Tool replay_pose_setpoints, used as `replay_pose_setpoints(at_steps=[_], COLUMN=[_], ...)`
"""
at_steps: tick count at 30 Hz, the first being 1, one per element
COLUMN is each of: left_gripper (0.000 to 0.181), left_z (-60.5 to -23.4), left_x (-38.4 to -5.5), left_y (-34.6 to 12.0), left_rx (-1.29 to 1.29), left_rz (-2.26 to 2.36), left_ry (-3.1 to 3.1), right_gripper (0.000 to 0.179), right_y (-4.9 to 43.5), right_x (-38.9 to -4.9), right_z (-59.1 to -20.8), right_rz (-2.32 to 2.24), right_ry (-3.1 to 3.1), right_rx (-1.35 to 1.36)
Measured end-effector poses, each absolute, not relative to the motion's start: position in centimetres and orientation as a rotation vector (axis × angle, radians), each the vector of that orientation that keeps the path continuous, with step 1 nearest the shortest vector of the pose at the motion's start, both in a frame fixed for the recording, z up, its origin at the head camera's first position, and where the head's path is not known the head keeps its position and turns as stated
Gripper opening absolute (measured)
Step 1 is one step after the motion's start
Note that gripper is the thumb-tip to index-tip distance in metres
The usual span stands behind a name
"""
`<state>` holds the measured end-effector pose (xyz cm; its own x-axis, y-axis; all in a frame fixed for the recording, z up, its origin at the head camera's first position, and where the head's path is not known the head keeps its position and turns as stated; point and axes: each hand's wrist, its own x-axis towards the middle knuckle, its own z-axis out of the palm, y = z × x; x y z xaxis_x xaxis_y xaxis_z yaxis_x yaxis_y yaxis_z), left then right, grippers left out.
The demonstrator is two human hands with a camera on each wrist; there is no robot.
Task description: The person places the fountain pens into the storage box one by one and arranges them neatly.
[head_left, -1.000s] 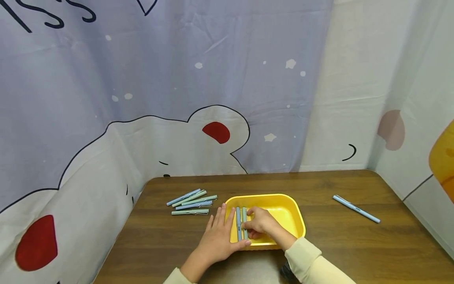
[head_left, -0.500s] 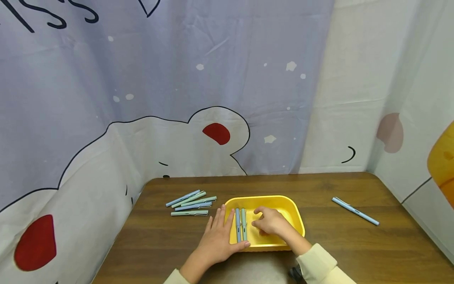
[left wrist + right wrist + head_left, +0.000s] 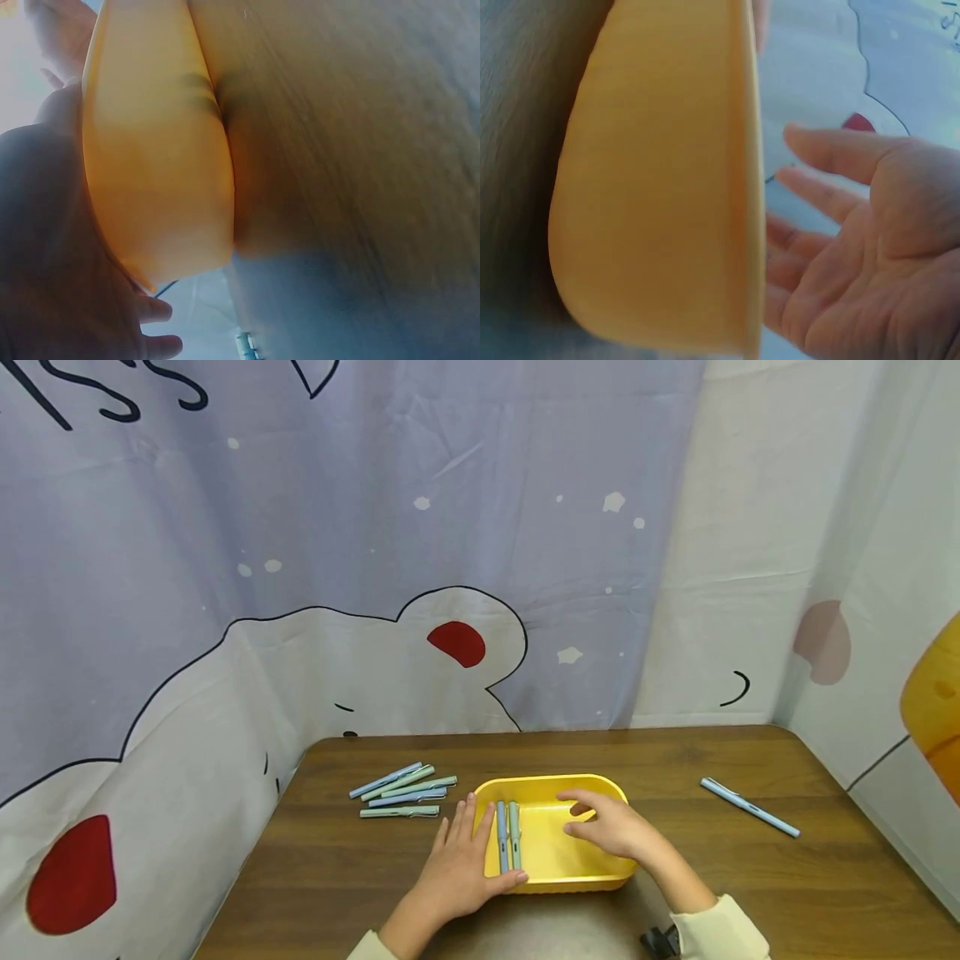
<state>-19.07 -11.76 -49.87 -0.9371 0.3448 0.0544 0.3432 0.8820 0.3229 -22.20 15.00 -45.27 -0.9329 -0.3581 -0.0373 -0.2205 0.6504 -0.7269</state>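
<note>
A yellow tray (image 3: 555, 887) stands on the table with a blue pen (image 3: 502, 837) and a green pen (image 3: 515, 835) lying side by side along its left end. My left hand (image 3: 463, 868) rests at the tray's left rim, fingers spread and straight. My right hand (image 3: 611, 828) hovers over the tray's right half, holding nothing, thumb and fingers apart. In the right wrist view the right hand (image 3: 870, 240) shows a bare palm beyond the tray wall (image 3: 660, 180). The left wrist view has the left hand (image 3: 67, 262) along the tray's outer wall (image 3: 157, 150).
Several blue and green pens, among them a front green pen (image 3: 399, 812), lie in a loose group left of the tray on the wooden table (image 3: 675, 760). A single blue pen (image 3: 750, 807) lies at the right. A printed curtain (image 3: 585, 568) hangs behind the table.
My right hand has let go of the green pen in the tray and moved right, its fingers opening. The left hand has stayed at the tray's left rim.
</note>
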Motion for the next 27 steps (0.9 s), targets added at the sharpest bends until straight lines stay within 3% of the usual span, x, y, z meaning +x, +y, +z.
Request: replay_pose_setpoints(at_steps=[9,27], left_gripper=[0.107,0.107], left_z=[-49.7,-49.9], left_x=[-19.0,-19.1], left_y=[-11.8,-11.8], left_rx=[0.559,0.571], left_rz=[0.529,0.511], left_ry=[3.041,3.034], right_gripper=[0.049,0.054], right_y=[18.1,24.6], right_x=[-21.3,-20.9], right_z=[-44.6,-44.2], right_rz=[-1.255,-1.291], right_ry=[2.687,2.888], right_rx=[-0.674,-0.666])
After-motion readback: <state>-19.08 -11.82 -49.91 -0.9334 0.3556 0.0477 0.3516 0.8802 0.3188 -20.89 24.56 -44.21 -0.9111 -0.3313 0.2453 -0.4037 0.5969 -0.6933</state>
